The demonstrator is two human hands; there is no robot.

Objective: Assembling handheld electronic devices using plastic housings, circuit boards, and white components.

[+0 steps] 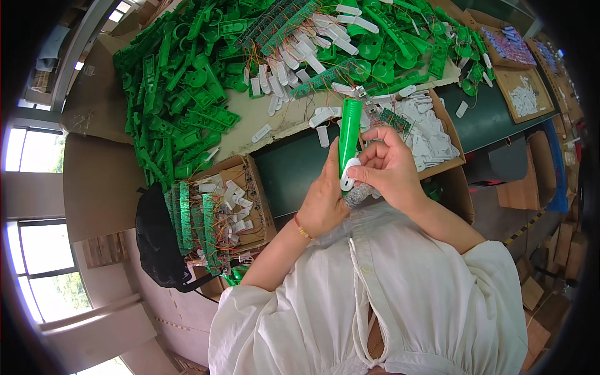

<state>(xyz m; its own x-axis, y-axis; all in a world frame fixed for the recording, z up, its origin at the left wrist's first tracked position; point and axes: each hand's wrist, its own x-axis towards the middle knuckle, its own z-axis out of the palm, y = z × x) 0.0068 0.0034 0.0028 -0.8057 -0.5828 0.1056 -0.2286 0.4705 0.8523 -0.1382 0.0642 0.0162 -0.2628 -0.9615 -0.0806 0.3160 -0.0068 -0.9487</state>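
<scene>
I have the left hand (pixel 323 195) closed around a green housing (pixel 350 125) in front of the body, while the right hand (pixel 395 166) pinches a white piece (pixel 347 182) at its near end; I judge this a fitting step, and the next move calls for a steady hold and careful alignment. Around them I see a dark green bench (pixel 286 176), heaped green parts (pixel 187 94), a carton (pixel 447 122) of white parts, and windows (pixel 49 247) off left.

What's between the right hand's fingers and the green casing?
In the head view, a small white piece with a rounded end: the right hand holds it at the near end of the green casing.
</scene>
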